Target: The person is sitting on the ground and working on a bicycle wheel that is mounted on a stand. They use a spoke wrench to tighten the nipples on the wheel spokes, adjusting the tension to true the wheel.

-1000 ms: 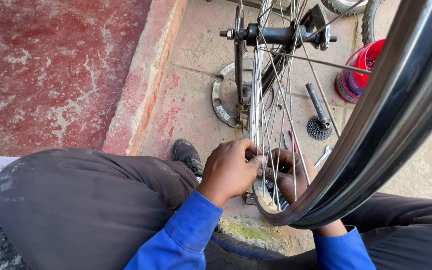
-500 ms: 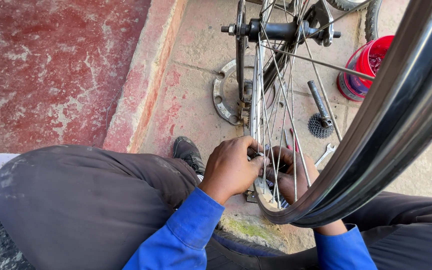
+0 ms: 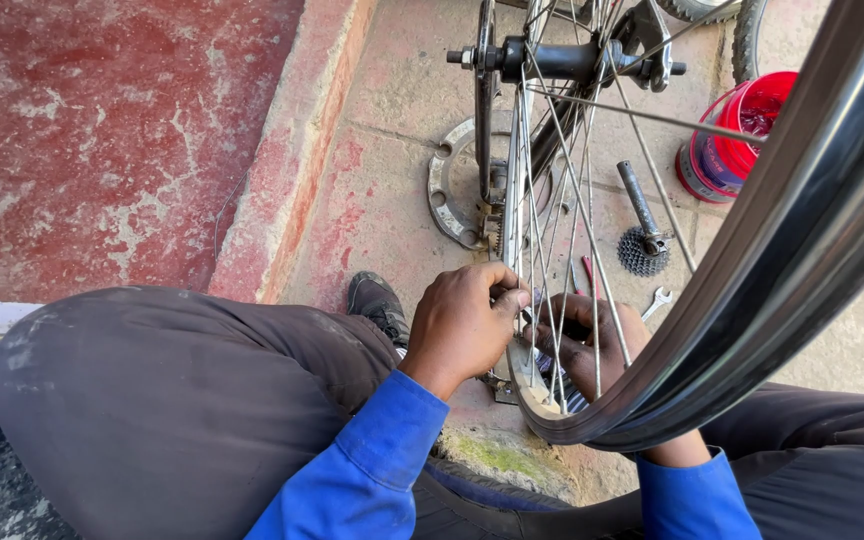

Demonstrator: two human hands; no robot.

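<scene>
A: Little moved since a second ago: left hand point(image 3: 462, 330) keeps its grip pinched on the thin steel spokes point(image 3: 542, 250) near the black bicycle wheel rim point(image 3: 752, 290); hub drifted slightly.

B: Right hand point(image 3: 592, 345)?

A: Behind spokes, fingers curled on something; closure unclear. Wheel upright on concrete floor between knees; truing-type work continues.

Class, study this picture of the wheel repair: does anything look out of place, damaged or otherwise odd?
One spoke runs nearly level from the hub toward the rim, crossing the laced spokes, so it looks loose. A cog tool and spanner lie scattered on the floor. Both hands, left and right, work at the spokes.
</scene>
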